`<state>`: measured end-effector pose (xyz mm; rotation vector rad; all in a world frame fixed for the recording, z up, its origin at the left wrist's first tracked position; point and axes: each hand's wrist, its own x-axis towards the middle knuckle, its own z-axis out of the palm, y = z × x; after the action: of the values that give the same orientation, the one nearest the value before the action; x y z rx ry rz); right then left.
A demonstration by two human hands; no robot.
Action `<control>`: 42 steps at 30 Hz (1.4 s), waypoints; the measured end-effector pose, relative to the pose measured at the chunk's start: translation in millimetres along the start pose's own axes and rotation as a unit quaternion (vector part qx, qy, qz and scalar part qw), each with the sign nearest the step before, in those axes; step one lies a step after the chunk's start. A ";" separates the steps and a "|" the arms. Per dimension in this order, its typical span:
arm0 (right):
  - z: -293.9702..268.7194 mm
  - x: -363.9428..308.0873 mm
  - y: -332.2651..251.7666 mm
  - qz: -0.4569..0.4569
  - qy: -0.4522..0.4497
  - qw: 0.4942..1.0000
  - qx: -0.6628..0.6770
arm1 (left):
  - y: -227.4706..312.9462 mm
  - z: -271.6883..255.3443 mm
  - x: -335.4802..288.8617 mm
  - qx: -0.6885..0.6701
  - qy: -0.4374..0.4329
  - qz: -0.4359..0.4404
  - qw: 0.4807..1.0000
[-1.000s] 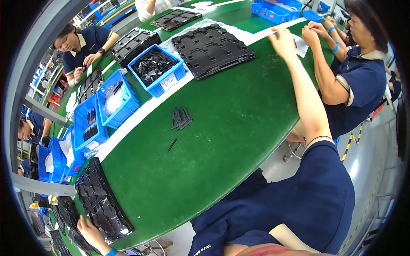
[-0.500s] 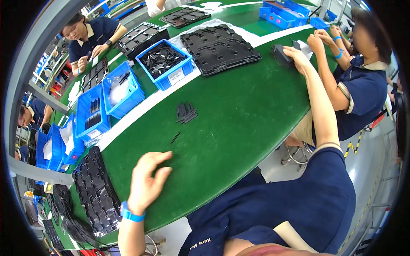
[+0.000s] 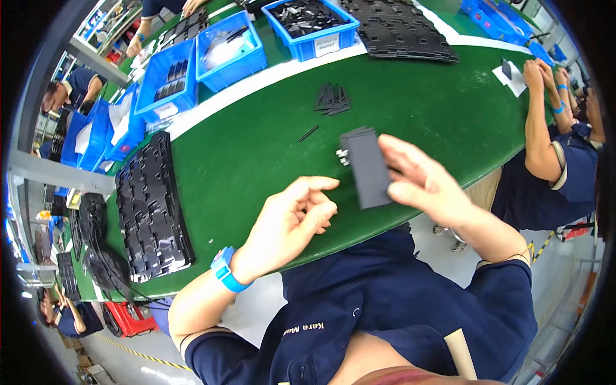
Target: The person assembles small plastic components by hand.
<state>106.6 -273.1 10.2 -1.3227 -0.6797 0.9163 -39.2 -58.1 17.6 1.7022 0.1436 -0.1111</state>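
Observation:
My right hand (image 3: 428, 183) grips a flat black rectangular block (image 3: 371, 168) by its right edge, thumb near the lower end. Small white bits (image 3: 343, 156) stick out from the block's left side. To its left is my left hand (image 3: 295, 215), with a blue band (image 3: 228, 269) at the wrist. That hand holds nothing; its index finger and thumb are apart and the other fingers curl in. Beyond the hands, a single thin black strip (image 3: 308, 133) lies on the green table (image 3: 244, 151). Farther off is a small pile of black strips (image 3: 332, 99).
A blue bin of black parts (image 3: 311, 42) stands at the back, beside black trays (image 3: 401, 32). More blue bins (image 3: 165, 102) line the left. A black moulded tray (image 3: 151, 212) lies near left, beside black cables (image 3: 96, 237). Co-workers sit at right (image 3: 539, 144) and far left.
My right hand has come back from the far right with the black block, now in front of me. My left hand has moved right toward it. The view has shifted, too.

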 end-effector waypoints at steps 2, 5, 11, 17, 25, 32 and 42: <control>24.0 -0.3 12.9 -0.014 -0.059 0.996 0.072 | 1.5 -2.2 -4.3 -0.027 0.060 -0.013 0.998; 47.9 -6.7 5.2 0.054 -0.098 0.988 0.109 | -6.3 -9.8 -13.2 0.014 0.108 0.037 0.993; 18.0 79.9 -42.9 -0.069 -0.092 0.925 -0.363 | 3.4 -16.2 -17.8 0.057 0.119 -0.048 0.990; 22.0 157.5 -24.2 -0.185 -0.176 0.752 -0.608 | 15.7 -18.5 -13.8 0.133 0.091 -0.031 0.986; 21.6 181.6 3.8 -0.188 -0.111 0.923 -0.318 | 41.3 -47.0 7.3 -0.070 0.190 0.157 0.967; 28.0 182.4 -5.1 -0.005 -0.098 0.993 -0.061 | -16.7 -62.9 25.6 0.256 0.335 0.087 0.902; 24.4 179.9 -1.2 0.004 -0.099 0.994 -0.034 | -19.7 -63.2 33.5 0.328 0.308 0.076 0.890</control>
<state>175.8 -105.5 -0.1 -1.3064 -0.8659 1.0477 -9.9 8.2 1.7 2.3722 0.4861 0.5708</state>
